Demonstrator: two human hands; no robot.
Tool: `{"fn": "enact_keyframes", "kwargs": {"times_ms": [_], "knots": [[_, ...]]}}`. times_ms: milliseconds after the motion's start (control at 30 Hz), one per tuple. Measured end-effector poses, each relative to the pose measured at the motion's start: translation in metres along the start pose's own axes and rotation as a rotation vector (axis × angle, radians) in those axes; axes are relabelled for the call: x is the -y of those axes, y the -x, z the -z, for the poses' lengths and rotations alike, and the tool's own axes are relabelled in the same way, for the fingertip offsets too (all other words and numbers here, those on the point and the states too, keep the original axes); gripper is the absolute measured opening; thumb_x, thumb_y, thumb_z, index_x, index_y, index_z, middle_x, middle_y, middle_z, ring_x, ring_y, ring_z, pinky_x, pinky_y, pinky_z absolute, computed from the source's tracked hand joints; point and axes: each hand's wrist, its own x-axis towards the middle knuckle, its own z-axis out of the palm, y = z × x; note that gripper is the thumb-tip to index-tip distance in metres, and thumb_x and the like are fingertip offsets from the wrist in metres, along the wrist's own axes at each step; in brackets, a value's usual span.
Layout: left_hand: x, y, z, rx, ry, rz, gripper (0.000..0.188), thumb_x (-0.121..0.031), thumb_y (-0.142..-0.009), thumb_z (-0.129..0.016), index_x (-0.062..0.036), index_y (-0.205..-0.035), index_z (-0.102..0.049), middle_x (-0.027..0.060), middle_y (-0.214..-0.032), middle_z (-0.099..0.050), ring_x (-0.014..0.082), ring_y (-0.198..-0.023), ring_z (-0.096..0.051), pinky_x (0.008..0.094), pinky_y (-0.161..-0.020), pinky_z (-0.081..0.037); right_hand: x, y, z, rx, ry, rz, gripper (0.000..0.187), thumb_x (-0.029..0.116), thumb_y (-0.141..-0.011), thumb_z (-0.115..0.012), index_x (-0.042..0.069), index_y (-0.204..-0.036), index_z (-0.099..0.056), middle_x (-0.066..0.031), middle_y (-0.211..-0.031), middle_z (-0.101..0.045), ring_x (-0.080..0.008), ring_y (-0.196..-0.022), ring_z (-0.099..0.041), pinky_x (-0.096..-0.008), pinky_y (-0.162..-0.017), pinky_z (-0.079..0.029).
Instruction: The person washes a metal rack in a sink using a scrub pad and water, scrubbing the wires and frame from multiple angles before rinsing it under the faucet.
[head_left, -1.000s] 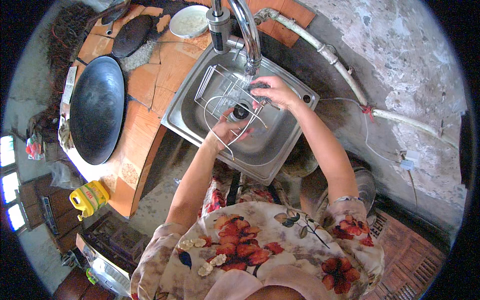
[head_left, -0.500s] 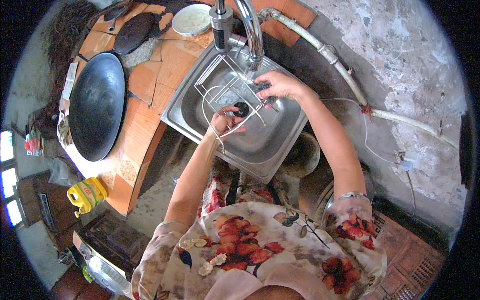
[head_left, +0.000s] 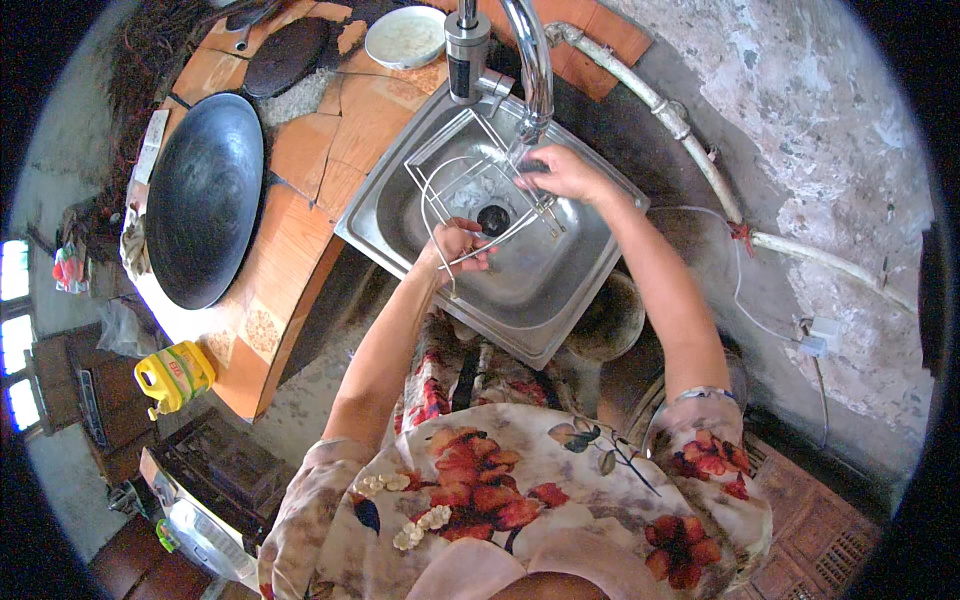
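A silvery wire rack point(head_left: 437, 137) is held tilted over the stainless steel sink point(head_left: 540, 292), below the curved chrome faucet point(head_left: 540, 75). My left hand point(head_left: 459, 246) grips the rack's near left side, its fingers partly round the wires. At the rack's right side, my right hand point(head_left: 562, 174) is closed on a dark scrubbing pad point(head_left: 532, 166), pressed to the wires. The pad is mostly hidden by my fingers, so its exact kind is unclear. The black drain point(head_left: 493, 220) shows through and beside the wires.
Left of the sink, a tiled counter point(head_left: 285, 240) holds a large black wok point(head_left: 205, 200) and a white plate point(head_left: 405, 38). A yellow jug point(head_left: 175, 377) stands near its front edge. A pale pipe point(head_left: 672, 118) runs along the right wall. Below the sink sits a round pot point(head_left: 607, 320).
The whole view has shifted, so the sink and counter sit farther right. The rack lies at a slightly different tilt, and my right hand has moved a little along its right side.
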Motion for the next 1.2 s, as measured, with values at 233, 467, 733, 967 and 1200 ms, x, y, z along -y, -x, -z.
{"fn": "enact_keyframes", "kwargs": {"times_ms": [233, 467, 733, 967, 1200], "knots": [[0.0, 0.012, -0.003, -0.138, 0.061, -0.028, 0.038, 0.007, -0.076, -0.04, 0.0071, -0.114, -0.035, 0.0234, -0.082, -0.061, 0.0274, -0.065, -0.065, 0.0343, -0.046, -0.055, 0.003, -0.004, -0.019, -0.543, 0.547, 0.162, 0.038, 0.031, -0.086, -0.062, 0.003, -0.112, -0.061, -0.0207, -0.087, -0.066, -0.0343, -0.08, -0.065, -0.0389, -0.071, -0.05], [0.004, 0.013, -0.008, -0.173, -0.067, -0.053, 0.041, 0.008, -0.075, -0.047, 0.0043, -0.113, -0.032, 0.0233, -0.08, -0.064, 0.0234, -0.058, -0.064, 0.0302, -0.04, -0.05, -0.001, 0.005, -0.02, -0.255, 0.204, 0.314, 0.031, 0.012, -0.085, -0.066, 0.002, -0.113, -0.059, -0.0139, -0.093, -0.068, -0.02, -0.084, -0.066, -0.0316, -0.076, -0.05], [-0.005, 0.015, 0.011, -0.153, -0.403, 0.043, 0.031, 0.0, -0.079, -0.048, -0.0016, -0.108, -0.039, 0.019, -0.076, -0.063, 0.0231, -0.054, -0.063, 0.028, -0.035, -0.045, -0.012, 0.026, -0.006, -0.449, 0.265, 0.347, 0.034, 0.012, -0.082, -0.07, 0.003, -0.113, -0.056, -0.0105, -0.107, -0.063, -0.0191, -0.098, -0.061, -0.0316, -0.085, -0.048], [-0.001, -0.005, -0.007, -0.083, -0.602, -0.206, 0.023, -0.002, -0.079, -0.058, -0.003, -0.099, -0.046, 0.0135, -0.068, -0.063, 0.0193, -0.05, -0.063, 0.0292, -0.034, -0.046, 0.046, 0.014, -0.04, -0.053, 0.33, 0.296, 0.031, 0.019, -0.079, -0.07, 0.008, -0.108, -0.065, -0.0113, -0.101, -0.068, -0.0235, -0.092, -0.064, -0.0322, -0.085, -0.047], [-0.012, -0.009, 0.004, 0.022, -0.563, -0.119, 0.02, 0.002, -0.078, -0.054, -0.0028, -0.096, -0.048, 0.0119, -0.065, -0.062, 0.0187, -0.046, -0.061, 0.0302, -0.036, -0.046, 0.045, 0.026, -0.024, 0.139, 0.444, 0.381, 0.051, 0.001, -0.075, -0.069, 0.012, -0.123, -0.056, -0.0108, -0.113, -0.065, -0.0283, -0.105, -0.061, -0.036, -0.093, -0.047]]}}
